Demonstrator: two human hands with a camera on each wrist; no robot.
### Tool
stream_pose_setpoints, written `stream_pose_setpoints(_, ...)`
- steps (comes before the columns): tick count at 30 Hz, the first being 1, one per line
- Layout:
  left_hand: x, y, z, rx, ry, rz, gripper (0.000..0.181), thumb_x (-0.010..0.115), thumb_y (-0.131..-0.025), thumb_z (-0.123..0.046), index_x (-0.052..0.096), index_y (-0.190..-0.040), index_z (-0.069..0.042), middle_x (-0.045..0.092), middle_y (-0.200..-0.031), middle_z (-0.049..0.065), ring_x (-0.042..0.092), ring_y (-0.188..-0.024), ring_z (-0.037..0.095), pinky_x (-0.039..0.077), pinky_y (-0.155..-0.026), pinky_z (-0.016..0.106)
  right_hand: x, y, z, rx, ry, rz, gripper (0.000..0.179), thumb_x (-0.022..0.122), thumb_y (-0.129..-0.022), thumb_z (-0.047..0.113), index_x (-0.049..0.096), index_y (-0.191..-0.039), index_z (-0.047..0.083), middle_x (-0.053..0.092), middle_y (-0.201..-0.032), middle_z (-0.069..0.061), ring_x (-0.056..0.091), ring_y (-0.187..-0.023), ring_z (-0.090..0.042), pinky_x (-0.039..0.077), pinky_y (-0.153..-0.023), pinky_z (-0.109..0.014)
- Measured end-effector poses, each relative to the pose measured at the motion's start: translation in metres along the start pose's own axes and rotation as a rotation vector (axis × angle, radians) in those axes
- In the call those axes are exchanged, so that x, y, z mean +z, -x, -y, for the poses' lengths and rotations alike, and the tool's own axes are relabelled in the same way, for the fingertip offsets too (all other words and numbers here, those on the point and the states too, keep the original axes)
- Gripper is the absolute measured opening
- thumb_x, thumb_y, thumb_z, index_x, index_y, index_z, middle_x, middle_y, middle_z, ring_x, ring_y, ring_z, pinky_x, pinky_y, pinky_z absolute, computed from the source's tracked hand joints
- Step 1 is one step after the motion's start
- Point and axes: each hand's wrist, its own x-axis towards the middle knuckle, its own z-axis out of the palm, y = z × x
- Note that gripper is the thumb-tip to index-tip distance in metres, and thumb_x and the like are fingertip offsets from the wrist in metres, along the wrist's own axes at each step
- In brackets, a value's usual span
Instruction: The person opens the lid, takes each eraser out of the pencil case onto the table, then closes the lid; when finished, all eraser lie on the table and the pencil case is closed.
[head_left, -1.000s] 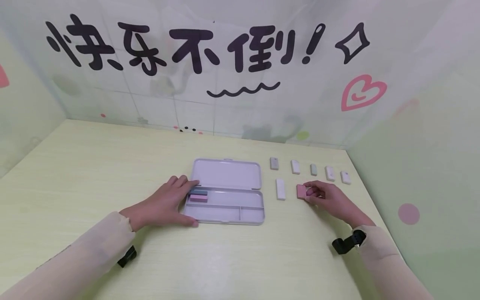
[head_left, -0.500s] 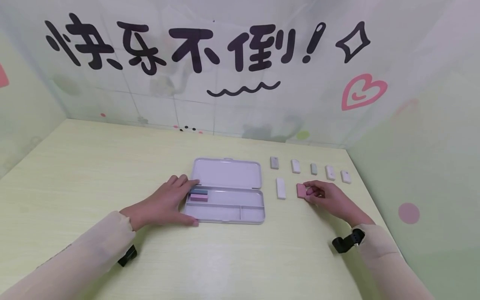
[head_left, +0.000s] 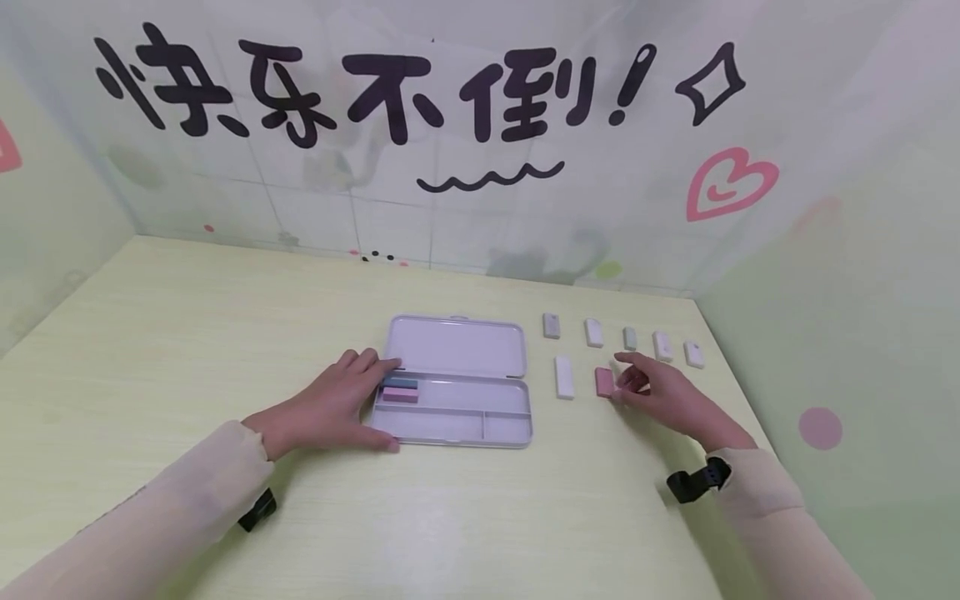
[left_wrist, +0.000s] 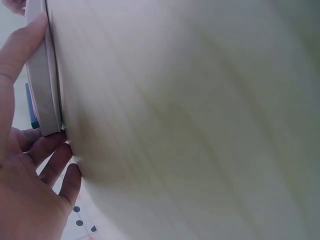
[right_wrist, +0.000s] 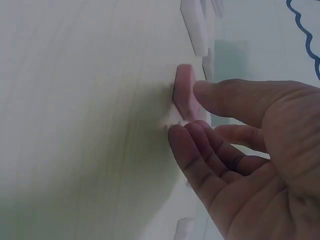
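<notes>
Pink block (head_left: 603, 382) lies on the counter (head_left: 450, 521), just left of our right hand (head_left: 663, 396). Right grip is apart: thumb tip at the block's right side, forefinger spread away from the thumb. We can't confirm whether the thumb actually touches.

Left hand (head_left: 330, 408) spans the left end of the lilac case (head_left: 435, 427) — thumb on the front edge, fingers round the back by the hinge, so that grip is clamped on the case.

Case sits flat, lid (head_left: 456, 346) folded open toward the wall (head_left: 480, 225). At the left end of its long rear compartment we have a blue bar (head_left: 401, 384), with a pink bar (head_left: 401, 397) right in front of it. Divider splits the front into a long left and a short right compartment.

White bar (head_left: 564, 378) lies between case and pink block. Behind those, left to right, we see a row of five: grey block (head_left: 551, 326), white block (head_left: 594, 333), small grey-green block (head_left: 629, 338), then two pale blocks (head_left: 662, 346) — all on the counter.

We wear light sleeves (head_left: 761, 483); wall carries large black characters and a pink heart.
</notes>
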Motion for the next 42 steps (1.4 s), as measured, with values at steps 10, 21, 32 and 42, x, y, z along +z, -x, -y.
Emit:
stream_pose_setpoints(10, 0.0, -0.002, -0.001, 0.005, -0.004, 0.004, 0.109, 0.087, -0.074, -0.063, 0.046, -0.152, 0.001, 0.053, -0.12, 0.007, 0.042, -0.107, 0.024, 0.043, -0.093, 0.041, 0.019, -0.024, 0.056, -0.196, 0.034, -0.066, 0.041, 0.064, -0.099, 0.0, 0.057, -0.139, -0.007, 0.066, -0.116, -0.021, 0.067, -0.102, -0.028, 0.058, -0.089, -0.042)
stream_pose_setpoints(21, 0.002, -0.003, 0.0, 0.019, 0.007, -0.008, 0.11, 0.086, -0.073, -0.065, 0.047, -0.152, 0.001, 0.053, -0.119, 0.007, 0.043, -0.108, 0.025, 0.044, -0.093, 0.042, 0.065, -0.065, 0.141, -0.477, 0.179, 0.116, 0.034, 0.062, -0.102, 0.002, 0.065, -0.135, 0.007, 0.07, -0.116, -0.007, 0.066, -0.104, -0.017, 0.057, -0.096, -0.033)
stream_pose_setpoints(32, -0.003, 0.0, 0.004, 0.02, 0.027, -0.018, 0.108, 0.088, -0.071, -0.065, 0.05, -0.149, -0.001, 0.052, -0.114, 0.004, 0.043, -0.105, 0.024, 0.042, -0.09, 0.039, 0.096, -0.083, 0.192, -0.593, 0.316, 0.264, 0.047, 0.058, -0.104, 0.003, 0.058, -0.148, 0.021, 0.065, -0.132, -0.001, 0.064, -0.117, -0.012, 0.052, -0.106, -0.028)
stream_pose_setpoints(42, -0.003, -0.003, 0.005, 0.038, 0.072, -0.017, 0.107, 0.09, -0.069, -0.064, 0.051, -0.147, -0.002, 0.051, -0.113, 0.002, 0.043, -0.104, 0.022, 0.041, -0.09, 0.038, 0.108, -0.086, 0.201, -0.618, 0.468, 0.263, 0.054, 0.052, -0.107, 0.004, 0.053, -0.153, 0.032, 0.061, -0.12, 0.002, 0.055, -0.086, -0.008, 0.045, -0.07, -0.018)
